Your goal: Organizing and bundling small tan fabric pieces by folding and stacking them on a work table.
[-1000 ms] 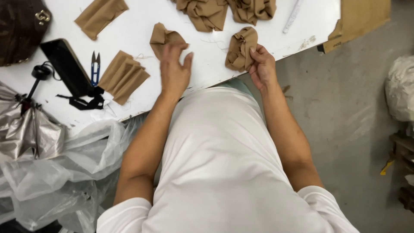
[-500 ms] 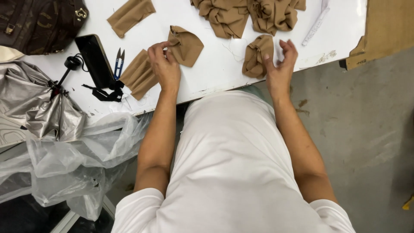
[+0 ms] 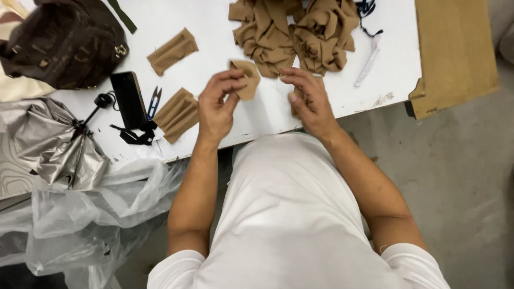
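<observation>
A small tan fabric piece [image 3: 247,80], soft and folded over on itself, is pinched at its near left edge and held just above the white worktop [image 3: 214,32]. A second tan fabric scrap [image 3: 297,96] sits mostly hidden to its right, near the worktop's near edge.

A white counter [image 3: 160,16] is seen from above, lit evenly and without hard shadows. Its near edge is marked with scuffs and smudges. At its right end a sheet of brown cardboard [image 3: 455,53] is laid, overhanging the edge above the floor. A grey concrete floor [image 3: 460,176], mottled and stained, is shown to the right and below. At the lower left, crumpled clear plastic sheeting [image 3: 91,214] is heaped beside the counter, with a folded silver-grey umbrella [image 3: 48,139] resting above it
</observation>
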